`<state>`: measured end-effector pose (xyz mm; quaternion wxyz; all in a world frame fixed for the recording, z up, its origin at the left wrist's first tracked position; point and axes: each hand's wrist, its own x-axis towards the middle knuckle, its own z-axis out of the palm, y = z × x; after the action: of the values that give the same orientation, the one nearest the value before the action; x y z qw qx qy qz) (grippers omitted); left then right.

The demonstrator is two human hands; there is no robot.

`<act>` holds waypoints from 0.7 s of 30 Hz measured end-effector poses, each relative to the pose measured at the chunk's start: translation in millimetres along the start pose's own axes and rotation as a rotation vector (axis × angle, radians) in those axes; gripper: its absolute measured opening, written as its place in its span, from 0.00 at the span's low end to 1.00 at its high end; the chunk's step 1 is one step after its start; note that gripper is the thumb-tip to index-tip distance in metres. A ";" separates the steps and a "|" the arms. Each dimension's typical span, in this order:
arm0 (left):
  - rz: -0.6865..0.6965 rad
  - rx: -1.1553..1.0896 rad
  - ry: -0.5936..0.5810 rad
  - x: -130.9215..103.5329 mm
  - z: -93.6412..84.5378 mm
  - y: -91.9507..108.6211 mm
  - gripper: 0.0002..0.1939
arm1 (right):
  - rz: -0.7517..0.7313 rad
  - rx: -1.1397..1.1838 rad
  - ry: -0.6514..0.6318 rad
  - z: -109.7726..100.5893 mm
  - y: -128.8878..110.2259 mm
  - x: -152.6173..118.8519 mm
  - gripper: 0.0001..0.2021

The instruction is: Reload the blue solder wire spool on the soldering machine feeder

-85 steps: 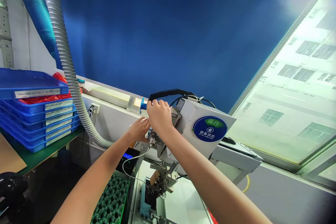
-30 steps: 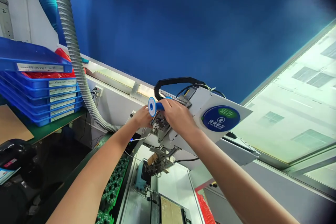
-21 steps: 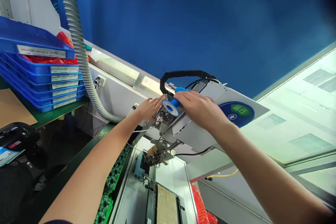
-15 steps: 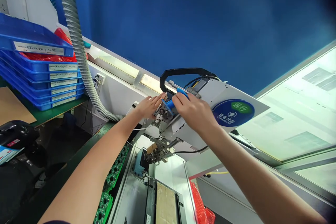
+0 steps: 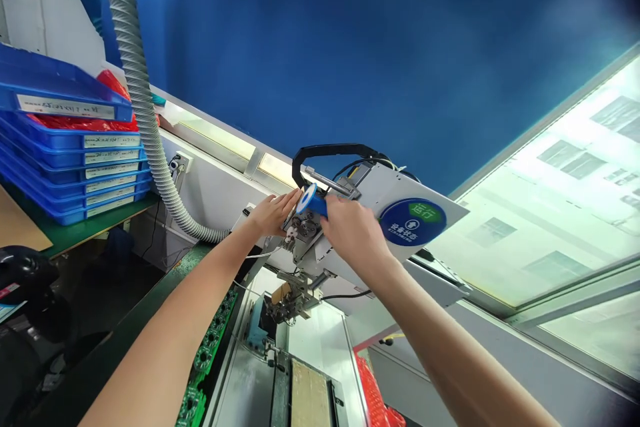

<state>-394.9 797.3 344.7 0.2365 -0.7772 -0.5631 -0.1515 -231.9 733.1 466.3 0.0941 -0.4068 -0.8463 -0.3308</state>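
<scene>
A small blue spool [image 5: 316, 203] with a white, holed end face is gripped by my right hand [image 5: 354, 227], at the top of a white machine head [image 5: 367, 197]. Fingers curl round the spool's right end. Just behind it, a bare metal rod [image 5: 327, 179] sticks out from the head. My left hand [image 5: 273, 215] rests with fingers stretched out along the left side of the feeder mechanism [image 5: 305, 227], near the spool's white face; its fingertips are partly hidden there. Below both hands sits a metal soldering-like assembly [image 5: 293, 297].
Stacked blue trays [image 5: 90, 167] with labels stand at left, beside a grey corrugated hose [image 5: 137, 80]. Green circuit boards [image 5: 213, 340] line the lower left. A tan plate [image 5: 310, 393] lies on the machine bed. Red plastic [image 5: 373, 393] hangs at lower right.
The spool has turned in my right hand, so its white end face now shows, and the metal rod behind it is more exposed. The view has shifted slightly.
</scene>
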 end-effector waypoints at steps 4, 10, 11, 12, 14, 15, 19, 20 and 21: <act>-0.010 -0.001 -0.019 -1.6 -0.1 2.1 0.52 | 0.076 0.157 -0.028 -6.1 8.9 13.9 0.06; -0.042 -0.014 -0.036 -3.2 1.2 4.9 0.47 | 0.066 0.251 -0.016 -6.7 2.1 21.0 0.07; -0.048 -0.016 -0.038 -3.4 1.0 5.3 0.47 | 0.065 0.244 -0.012 -6.4 1.0 20.5 0.07; -0.056 -0.018 -0.040 -3.5 0.6 5.9 0.48 | 0.068 0.231 -0.008 -6.5 0.6 19.7 0.07; -0.073 -0.026 -0.042 -3.8 -0.2 7.0 0.49 | 0.086 0.188 -0.003 -7.6 1.8 17.1 0.07; -0.080 -0.033 -0.043 -3.8 -0.6 7.5 0.50 | 0.092 0.162 -0.004 -8.2 3.0 15.2 0.07; -0.089 -0.073 -0.053 -4.1 -1.3 8.3 0.51 | 0.070 0.065 -0.024 -6.9 4.0 6.6 0.08; -0.091 -0.086 -0.055 -4.2 -1.4 8.4 0.52 | 0.065 0.046 -0.028 -5.1 2.6 4.8 0.09; -0.091 -0.099 -0.056 -4.4 -1.5 8.5 0.52 | 0.066 0.030 -0.031 -2.7 0.6 3.5 0.10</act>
<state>-388.2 790.7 342.1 0.1749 -0.7654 -0.5962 -0.1678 -234.0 733.9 470.2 0.0979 -0.4380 -0.8387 -0.3084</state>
